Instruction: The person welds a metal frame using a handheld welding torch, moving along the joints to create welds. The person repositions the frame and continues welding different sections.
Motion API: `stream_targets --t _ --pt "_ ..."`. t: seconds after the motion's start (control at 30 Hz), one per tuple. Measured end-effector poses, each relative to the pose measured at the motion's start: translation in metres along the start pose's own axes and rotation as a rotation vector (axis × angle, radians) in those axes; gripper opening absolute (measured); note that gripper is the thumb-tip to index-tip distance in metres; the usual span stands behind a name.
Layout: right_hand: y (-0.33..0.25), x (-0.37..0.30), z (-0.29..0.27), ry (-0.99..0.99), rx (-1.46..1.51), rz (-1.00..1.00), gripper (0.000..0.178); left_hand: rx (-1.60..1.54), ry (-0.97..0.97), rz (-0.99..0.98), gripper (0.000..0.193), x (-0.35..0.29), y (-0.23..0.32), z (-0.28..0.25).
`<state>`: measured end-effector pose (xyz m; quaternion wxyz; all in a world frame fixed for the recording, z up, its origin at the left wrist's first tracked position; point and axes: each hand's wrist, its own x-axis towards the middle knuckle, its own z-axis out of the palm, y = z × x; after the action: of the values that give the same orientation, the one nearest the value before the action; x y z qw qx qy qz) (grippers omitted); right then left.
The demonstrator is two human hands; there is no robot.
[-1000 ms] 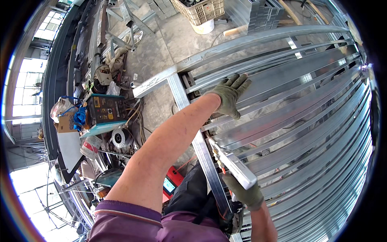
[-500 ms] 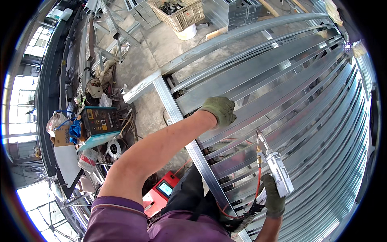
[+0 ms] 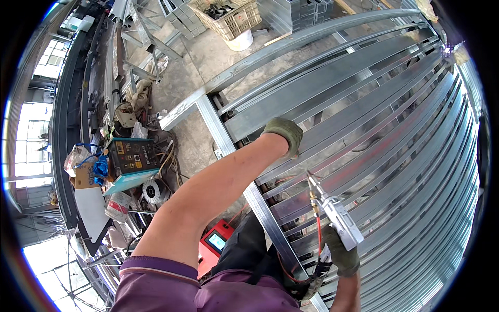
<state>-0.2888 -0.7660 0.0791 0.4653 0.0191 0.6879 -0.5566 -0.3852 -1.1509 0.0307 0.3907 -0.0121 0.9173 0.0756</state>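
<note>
In a green work glove, my right hand (image 3: 340,249) is wrapped round the grip of a silver handheld laser welding gun (image 3: 340,221). The gun's thin nozzle points up and left, toward my other hand, and a red hose with a brass fitting runs along it. My left hand (image 3: 285,134), gloved the same way, is closed over the slats of a galvanised steel frame (image 3: 222,127), near its left side rail. Its fingers are curled down and mostly hidden, so what they hold cannot be made out. Flat metal slats (image 3: 312,106) run away to the right beneath both hands.
A red machine with a lit screen (image 3: 215,242) stands on the floor by my legs. To the left are a black and teal box-shaped machine (image 3: 134,158), a wire spool (image 3: 153,191) and tangled cables. A beige crate (image 3: 228,23) and stacked steel profiles (image 3: 309,18) lie beyond the frame.
The welding gun in my right hand has moved left and slightly up, its nozzle now closer to my left hand. My left hand has turned and dipped a little over the slats.
</note>
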Motion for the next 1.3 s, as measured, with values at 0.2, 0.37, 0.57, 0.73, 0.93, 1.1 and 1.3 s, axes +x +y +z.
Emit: stream_targets --t 0.2,0.37,0.57,0.73,0.93,1.1,1.3 --pt "-0.003 0.038 0.045 -0.208 -0.117 -0.244 0.027 0.031 -0.035 0.036 0.058 0.010 -0.007 0.002" --pt "-0.015 0.067 0.063 -0.337 -0.058 -0.089 0.026 0.016 -0.057 0.006 0.059 0.006 -0.001 -0.009" --pt "-0.025 0.093 0.076 -0.429 -0.002 -0.071 0.025 0.022 -0.049 -0.007 0.058 0.007 -0.002 -0.009" --pt "-0.019 0.105 0.079 -0.459 0.022 -0.060 0.035 0.014 -0.036 -0.004 0.058 0.009 -0.003 -0.007" --pt "-0.009 0.111 0.079 -0.444 0.010 -0.066 0.040 0.018 -0.044 -0.011 0.058 0.007 -0.002 -0.010" --pt "-0.009 0.115 0.078 -0.460 -0.005 -0.113 0.042 0.027 -0.048 -0.014 0.057 0.008 -0.001 -0.009" --pt "-0.003 0.116 0.077 -0.477 0.007 -0.074 0.043 0.035 -0.069 -0.020 0.058 0.010 0.001 -0.013"
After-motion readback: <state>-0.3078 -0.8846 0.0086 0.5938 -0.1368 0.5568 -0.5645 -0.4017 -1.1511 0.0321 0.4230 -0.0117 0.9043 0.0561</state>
